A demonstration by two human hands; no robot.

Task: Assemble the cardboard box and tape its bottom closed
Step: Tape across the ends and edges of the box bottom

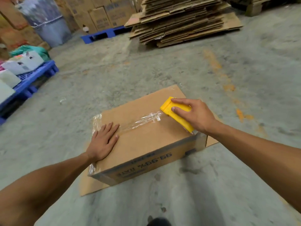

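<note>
Nearest you, a dark shoe tip [158, 222] shows at the bottom edge on the concrete floor [211, 185]. Just beyond it, the cardboard box [146, 144] sits upside down on a flat cardboard sheet [91, 186], its printed side wall facing you with the lettering inverted. Your left hand [102, 142] lies flat, fingers spread, palm down on the near-left part of the box's upturned bottom, beside the seam. Your right hand [193, 115] grips the yellow tape dispenser [177, 113] from above, fingers curled over its body, at the far-right end of the box. A strip of clear tape [140, 123] runs along the seam from the dispenser to your left fingertips, wrinkled and shiny near the dispenser. More clear tape wraps over the box's left edge.

Farther off on the left, a blue pallet [32, 82] carries pale packages. Beyond, a tall stack of flattened cardboard [182, 22] rests on the floor, with printed cartons [104, 17] on another blue pallet and a grey bin [52, 28] at the far left.
</note>
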